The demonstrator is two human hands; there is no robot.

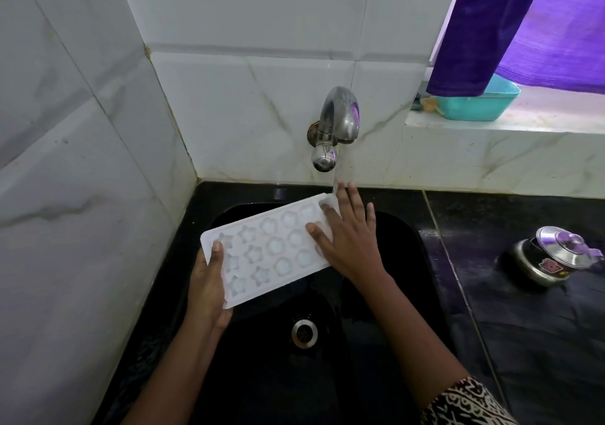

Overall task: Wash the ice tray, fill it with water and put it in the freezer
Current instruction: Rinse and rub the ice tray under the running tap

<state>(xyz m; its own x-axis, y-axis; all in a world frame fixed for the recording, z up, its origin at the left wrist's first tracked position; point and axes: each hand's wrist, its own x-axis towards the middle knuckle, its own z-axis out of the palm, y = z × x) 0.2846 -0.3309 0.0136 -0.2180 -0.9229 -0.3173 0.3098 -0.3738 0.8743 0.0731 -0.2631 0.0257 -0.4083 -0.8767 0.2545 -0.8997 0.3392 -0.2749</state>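
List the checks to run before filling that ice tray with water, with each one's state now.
1. Grip: left hand holds the near end of the ice tray, thumb on top: ok.
2. Water: a thin stream from the tap reaches the tray's far corner: ok.
3. Spill catch: the tray is above the sink: ok.
4. Compartments uncovered: right hand lies flat across the far end, fingers straight: not ok.
5. Tray level: cannot tell from this view.
6. Tray rinsed clean: cannot tell.
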